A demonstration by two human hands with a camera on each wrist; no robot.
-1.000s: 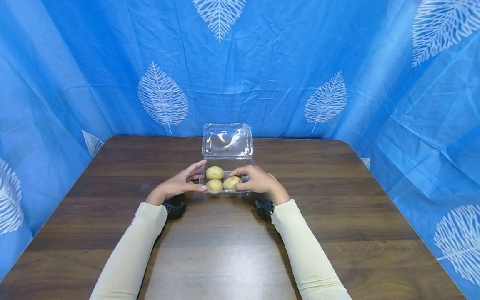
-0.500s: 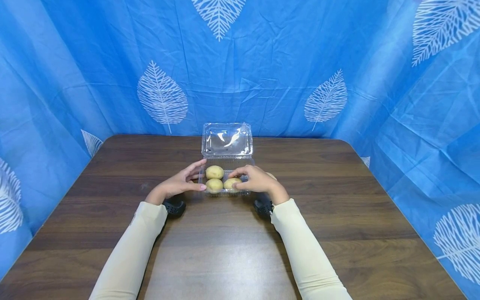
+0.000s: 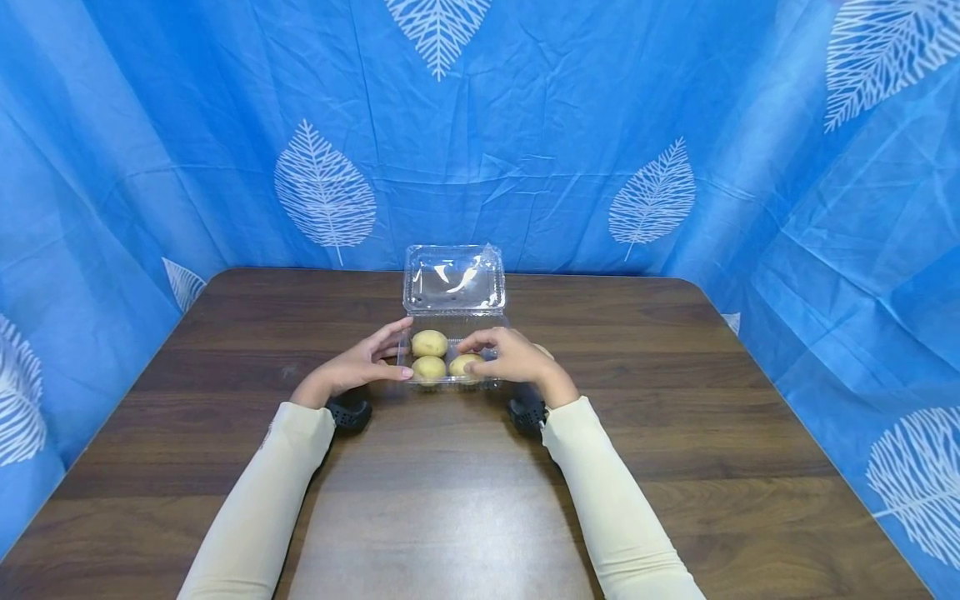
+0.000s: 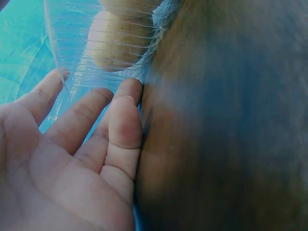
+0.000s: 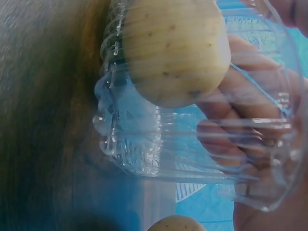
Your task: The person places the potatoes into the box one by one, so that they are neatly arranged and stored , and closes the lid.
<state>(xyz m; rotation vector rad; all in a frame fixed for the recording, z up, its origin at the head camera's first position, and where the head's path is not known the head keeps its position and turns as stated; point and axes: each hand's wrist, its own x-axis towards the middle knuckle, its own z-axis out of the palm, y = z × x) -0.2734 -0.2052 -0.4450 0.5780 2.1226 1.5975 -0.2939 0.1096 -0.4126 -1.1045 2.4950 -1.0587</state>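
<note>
A clear plastic clamshell box [image 3: 467, 322] stands on the table, its lid [image 3: 453, 279] raised at the back. Two potatoes, one behind [image 3: 430, 342] the other [image 3: 428, 368], lie in its left half. At the front right inside the box, my right hand [image 3: 513, 357] holds a third potato [image 3: 460, 364] between thumb and fingers; the right wrist view shows this potato [image 5: 175, 53] through the ribbed wall. Along the left side, my left hand [image 3: 360, 362] touches the box with thumb and fingers spread and fairly straight. The left wrist view shows its fingertips against the plastic wall [image 4: 103, 79].
Another potato [image 3: 543, 351] lies outside the box to the right, mostly hidden behind the right hand; the right wrist view catches its top [image 5: 176, 224]. Brown wooden tabletop [image 3: 420, 483] surrounds the box. A blue curtain [image 3: 480, 167] with white leaf prints hangs behind.
In the right hand, the potato has shifted slightly to the right, so the gap to the front left potato is a little wider. The left hand and the box look unmoved.
</note>
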